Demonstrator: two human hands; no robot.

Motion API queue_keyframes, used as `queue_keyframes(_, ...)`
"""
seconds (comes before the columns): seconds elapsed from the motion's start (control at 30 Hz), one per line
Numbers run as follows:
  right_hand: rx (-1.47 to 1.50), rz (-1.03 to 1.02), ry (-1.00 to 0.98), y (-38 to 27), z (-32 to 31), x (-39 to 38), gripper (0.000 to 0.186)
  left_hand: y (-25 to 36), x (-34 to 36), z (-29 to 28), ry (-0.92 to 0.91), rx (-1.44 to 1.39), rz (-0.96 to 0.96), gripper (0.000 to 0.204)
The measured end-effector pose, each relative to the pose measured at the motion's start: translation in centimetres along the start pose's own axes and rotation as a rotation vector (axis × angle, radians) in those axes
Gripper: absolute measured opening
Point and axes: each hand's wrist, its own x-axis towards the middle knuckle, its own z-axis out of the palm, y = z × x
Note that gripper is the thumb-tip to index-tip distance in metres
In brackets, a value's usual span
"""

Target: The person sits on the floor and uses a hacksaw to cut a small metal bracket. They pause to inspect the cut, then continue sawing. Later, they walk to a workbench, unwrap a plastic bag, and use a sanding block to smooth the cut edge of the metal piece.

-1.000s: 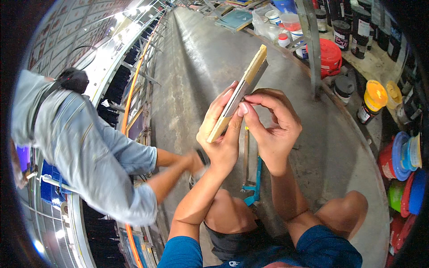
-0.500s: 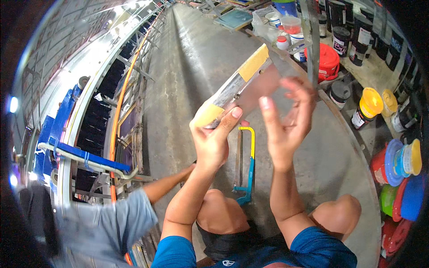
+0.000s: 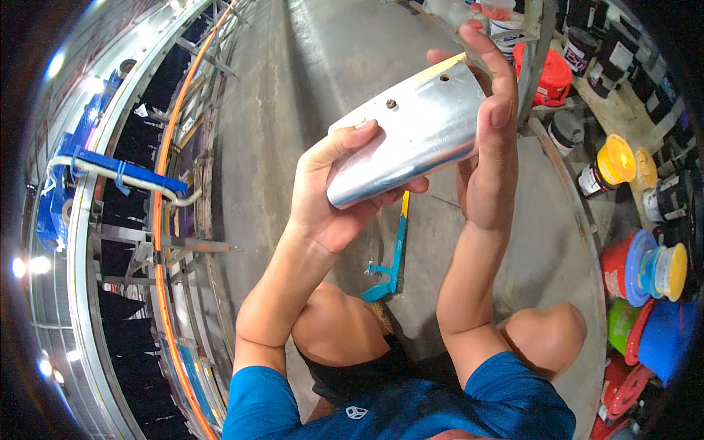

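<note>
A short, shiny silver metal profile (image 3: pixel 418 121) with curved sides is held up in front of me, tilted with its right end higher. Two small holes show near its upper edge, and a pale yellow strip runs along that edge. My left hand (image 3: pixel 334 172) is closed round its lower left end, thumb on the upper face and fingers underneath. Beside the right end, my right hand (image 3: pixel 493 139) has its fingers stretched and apart; whether it touches the metal I cannot tell. Below, a hacksaw (image 3: pixel 400 246) with a blue and yellow frame lies on the concrete floor, partly hidden by the profile.
To the right stand black tubs (image 3: pixel 566 130), a yellow-lidded tub (image 3: pixel 612 158), a red bucket (image 3: pixel 546 77) and stacked coloured lids and pails (image 3: pixel 638 268). A metal post (image 3: pixel 537 59) rises at the upper right. Along the left runs a metal frame with an orange hose (image 3: pixel 163 183).
The profile has turned so its smooth silver face shows, and it is further up. My right hand has moved up to its right end. The person at the left has gone from view.
</note>
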Motion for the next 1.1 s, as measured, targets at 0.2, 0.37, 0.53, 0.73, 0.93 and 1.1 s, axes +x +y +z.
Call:
queue_keyframes(0.2,-0.065,0.01,-0.077,1.0,0.2,-0.3,0.098,0.4,-0.3,-1.0,-0.025,-0.122,-0.12,0.041)
queue_keyframes(0.37,0.016,0.047,-0.034,0.5,1.6,-0.8,0.1,0.8,-0.6,-2.6,-0.15,-0.122,-0.149,0.049)
queue_keyframes(0.53,0.025,0.061,-0.023,0.5,2.0,-1.1,0.103,0.8,-1.0,-2.6,-0.172,-0.135,-0.153,0.048)
queue_keyframes(0.73,-0.052,-0.013,-0.036,0.4,3.0,-1.2,0.111,0.8,-0.9,-3.5,-0.205,-0.22,-0.194,0.045)
queue_keyframes(0.93,-0.129,-0.173,-0.054,0.1,4.0,-1.2,0.133,0.5,0.2,-4.6,-0.184,-0.189,-0.144,0.042)
queue_keyframes(1.1,-0.106,-0.303,-0.102,-0.2,4.6,-1.4,0.15,0.5,0.3,-4.8,-0.247,-0.253,-0.125,0.05)
